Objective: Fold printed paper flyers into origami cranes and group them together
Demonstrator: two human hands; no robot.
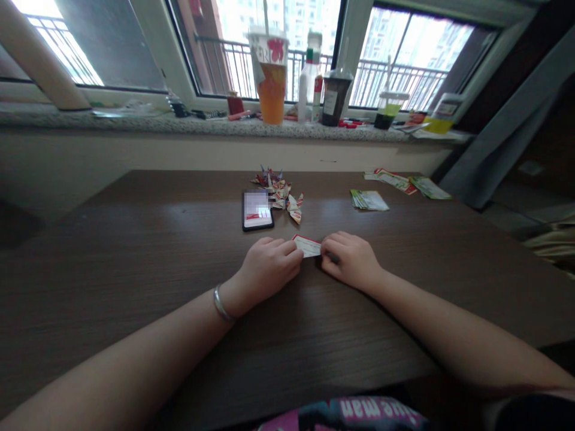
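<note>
A small white paper slip with a red edge (308,246) stretches between my two hands, just above or on the brown table. My left hand (272,263), with a silver bangle at the wrist, is closed on the slip's left end. At the other end, my right hand (349,258) pinches the paper, its fingers curled. Beyond the left hand lies a phone (257,211) with a lit, partly blurred screen. Beside the phone sits a cluster of folded paper figures (282,193), patterned in red, white and purple.
A stack of green and white paper slips (369,200) lies at the back right, with more printed slips (395,181) behind it. Along the windowsill (202,124) stand an orange drink cup (271,84), a clear bottle (307,84), a dark drink cup (335,99) and small clutter.
</note>
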